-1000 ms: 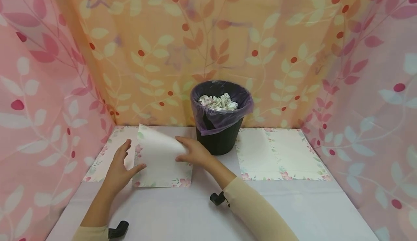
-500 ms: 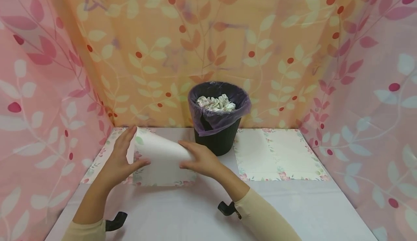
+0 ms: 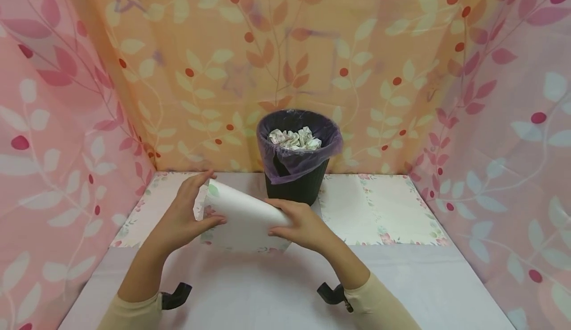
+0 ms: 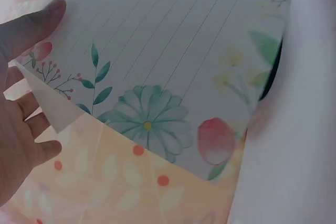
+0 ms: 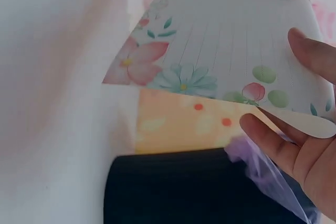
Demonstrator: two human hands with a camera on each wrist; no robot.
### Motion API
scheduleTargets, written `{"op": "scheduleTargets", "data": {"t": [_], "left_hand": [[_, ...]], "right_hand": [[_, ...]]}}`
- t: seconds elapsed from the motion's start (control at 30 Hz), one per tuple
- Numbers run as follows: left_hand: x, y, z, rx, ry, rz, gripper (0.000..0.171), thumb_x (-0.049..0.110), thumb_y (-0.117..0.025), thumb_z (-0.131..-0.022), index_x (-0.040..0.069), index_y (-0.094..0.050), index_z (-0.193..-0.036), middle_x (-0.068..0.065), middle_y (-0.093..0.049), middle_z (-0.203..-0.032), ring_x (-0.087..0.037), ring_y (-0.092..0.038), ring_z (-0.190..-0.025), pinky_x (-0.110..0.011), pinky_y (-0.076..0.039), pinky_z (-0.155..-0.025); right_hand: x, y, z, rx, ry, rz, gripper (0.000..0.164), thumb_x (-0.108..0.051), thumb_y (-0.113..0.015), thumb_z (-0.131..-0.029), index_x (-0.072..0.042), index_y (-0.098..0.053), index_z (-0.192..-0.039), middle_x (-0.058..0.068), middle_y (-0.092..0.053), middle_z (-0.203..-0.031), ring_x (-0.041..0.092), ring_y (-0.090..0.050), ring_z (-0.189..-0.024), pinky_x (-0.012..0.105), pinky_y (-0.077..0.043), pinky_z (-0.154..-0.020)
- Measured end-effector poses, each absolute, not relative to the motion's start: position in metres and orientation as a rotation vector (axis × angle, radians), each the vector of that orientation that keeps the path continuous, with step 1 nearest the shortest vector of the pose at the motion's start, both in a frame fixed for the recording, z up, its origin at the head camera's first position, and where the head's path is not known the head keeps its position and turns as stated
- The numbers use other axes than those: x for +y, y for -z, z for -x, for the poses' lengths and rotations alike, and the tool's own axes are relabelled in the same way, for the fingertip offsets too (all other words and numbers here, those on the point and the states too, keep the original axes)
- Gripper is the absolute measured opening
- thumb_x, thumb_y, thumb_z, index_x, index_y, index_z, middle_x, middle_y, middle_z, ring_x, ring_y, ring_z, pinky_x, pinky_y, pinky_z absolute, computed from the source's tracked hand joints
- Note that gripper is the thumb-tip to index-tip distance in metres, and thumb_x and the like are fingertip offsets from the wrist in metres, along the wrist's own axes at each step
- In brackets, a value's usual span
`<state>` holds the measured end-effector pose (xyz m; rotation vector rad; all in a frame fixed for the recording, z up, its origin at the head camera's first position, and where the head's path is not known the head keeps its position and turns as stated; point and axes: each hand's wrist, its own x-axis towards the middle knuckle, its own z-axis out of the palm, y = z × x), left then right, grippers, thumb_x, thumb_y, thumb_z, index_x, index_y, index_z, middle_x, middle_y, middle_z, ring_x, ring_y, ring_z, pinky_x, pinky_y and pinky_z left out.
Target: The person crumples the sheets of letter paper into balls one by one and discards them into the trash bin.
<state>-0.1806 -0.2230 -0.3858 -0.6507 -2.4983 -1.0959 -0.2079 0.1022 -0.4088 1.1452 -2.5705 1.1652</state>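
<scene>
A sheet of lined letter paper (image 3: 244,223) with a floral border is raised above the table, its upper edge curled over. My right hand (image 3: 305,223) grips its right edge, thumb on one face and fingers behind. At the left edge, my left hand (image 3: 184,217) holds the sheet between thumb and fingers. In the left wrist view, the paper (image 4: 147,40) has a small folded corner by the left fingers (image 4: 39,124). From the right wrist, the right thumb (image 5: 310,53) lies over the paper (image 5: 220,30), the fingers beneath it.
Behind the right hand stands a black bin (image 3: 296,186) with a purple liner (image 3: 290,164), holding crumpled paper (image 3: 294,139). Flat floral sheets (image 3: 397,211) lie at the right, and another sheet (image 3: 153,203) at the left. Patterned curtains (image 3: 214,72) enclose the white table (image 3: 250,295).
The sheet has risen off the table and shifted right with both hands. My left hand, apart from the sheet a second ago, has come to its left edge.
</scene>
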Motion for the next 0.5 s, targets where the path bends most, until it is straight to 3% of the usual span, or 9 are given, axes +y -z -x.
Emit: {"op": "scheduleTargets", "data": {"t": [0.27,0.5], "left_hand": [[-0.183,0.391,0.176,-2.359,1.168,0.550,0.080,0.012,-0.095,-0.072,0.012,-0.052,-0.139,-0.006,-0.059,-0.133,-0.028,-0.056,-0.123,-0.059,-0.049,-0.101],[-0.155,0.398,0.175,-2.251,1.188,0.466,0.049,0.011,-0.091,-0.077,0.012,-0.064,-0.118,0.001,-0.072,-0.112,-0.015,-0.067,-0.105,-0.039,-0.056,-0.090]], "right_hand": [[0.133,0.403,0.203,-2.499,-1.285,-1.035,0.054,-0.019,-0.087,-0.083,-0.028,-0.066,-0.132,-0.008,-0.072,-0.122,0.011,-0.070,-0.097,0.031,-0.060,-0.080],[0.149,0.395,0.202,-2.457,-1.323,-0.915,0.038,-0.021,-0.087,-0.084,-0.032,-0.071,-0.117,-0.010,-0.075,-0.108,0.010,-0.072,-0.091,0.031,-0.061,-0.075]]}}
